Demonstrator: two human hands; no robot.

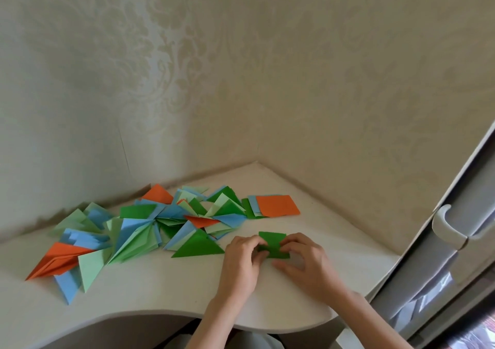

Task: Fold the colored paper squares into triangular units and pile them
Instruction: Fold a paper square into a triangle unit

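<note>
Both hands worked a dark green paper square (273, 244) near the right of the counter (160, 289). The left hand (241, 260) and right hand (304, 261) pinched its edges with curled fingers, probably steadying a crease. Folded triangles (139, 230) lay heaped left.

Matt green paper square (273, 244), matt coloured paper triangles (139, 230), smooth pale matt tabletop (160, 289), embossed wallpaper (160, 67).

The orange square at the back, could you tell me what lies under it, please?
Under the orange square, edges of light blue, pale green and dark green sheets stick out on its left. How many sheets it covers cannot be seen.
</note>
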